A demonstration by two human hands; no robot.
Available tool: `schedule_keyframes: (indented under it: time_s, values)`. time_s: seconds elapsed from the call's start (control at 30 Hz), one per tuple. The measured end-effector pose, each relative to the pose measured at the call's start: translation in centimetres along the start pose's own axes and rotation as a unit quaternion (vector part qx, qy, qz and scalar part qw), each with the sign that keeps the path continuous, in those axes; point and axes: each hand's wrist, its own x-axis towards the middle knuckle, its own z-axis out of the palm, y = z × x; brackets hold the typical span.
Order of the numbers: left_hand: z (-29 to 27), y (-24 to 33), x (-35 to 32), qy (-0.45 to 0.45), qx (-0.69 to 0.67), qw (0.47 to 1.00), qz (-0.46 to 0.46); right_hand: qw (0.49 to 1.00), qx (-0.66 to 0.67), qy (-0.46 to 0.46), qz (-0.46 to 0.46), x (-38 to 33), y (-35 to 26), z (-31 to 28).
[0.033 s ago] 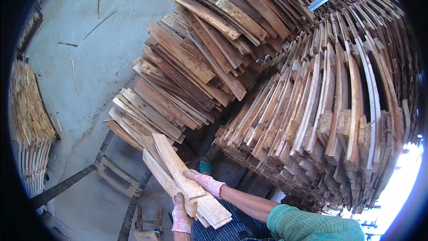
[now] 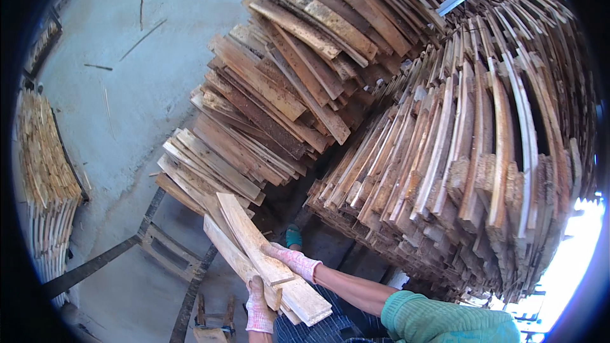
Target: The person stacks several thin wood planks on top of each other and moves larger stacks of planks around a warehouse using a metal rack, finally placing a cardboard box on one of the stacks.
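Observation:
My left hand (image 2: 259, 310), in a pale pink work glove, grips the left edge of a small bundle of wooden boards (image 2: 306, 302) in front of my lap, its thumb lying on top. My right hand (image 2: 294, 262), gloved alike, is closed on the right edge of a pale wooden board (image 2: 249, 232) that rests aslant over the others. These boards point away from me to the upper left, their far ends near a pile of boards (image 2: 213, 162). The right hand's fingers are partly hidden by the board.
A tall stack of boards (image 2: 445, 146) stands close on my right. Another stack (image 2: 47, 171) is at the far left. Dark metal bars (image 2: 95, 267) and a small wooden stool (image 2: 215, 317) are at lower left. Thin wood strips (image 2: 143, 39) lie on the grey floor.

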Motion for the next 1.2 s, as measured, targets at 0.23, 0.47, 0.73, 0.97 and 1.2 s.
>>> schedule_keyframes:
  time_s: [0.23,0.47,0.73,0.97,1.2]
  values:
    - [8.2,7.4,-10.8,-0.106,0.021,0.987,0.116,0.989,-0.066,-0.029,-0.125,-11.4,-8.1,9.8]
    - [17.8,16.4,-19.6,-0.278,0.118,0.908,0.29,0.891,-0.067,-0.077,-0.443,-27.5,-17.5,20.0]
    - [34.3,19.2,-36.0,-0.406,0.416,0.761,0.288,0.699,-0.047,0.13,-0.701,-55.5,-16.0,26.5]
    - [47.1,10.3,-48.2,-0.573,0.518,0.59,0.235,0.636,-0.014,0.233,-0.736,-69.1,-14.2,17.0]
    - [56.3,-1.8,-44.0,-0.443,0.716,0.272,0.467,0.534,-0.28,0.754,-0.262,-80.0,-17.8,-2.9]
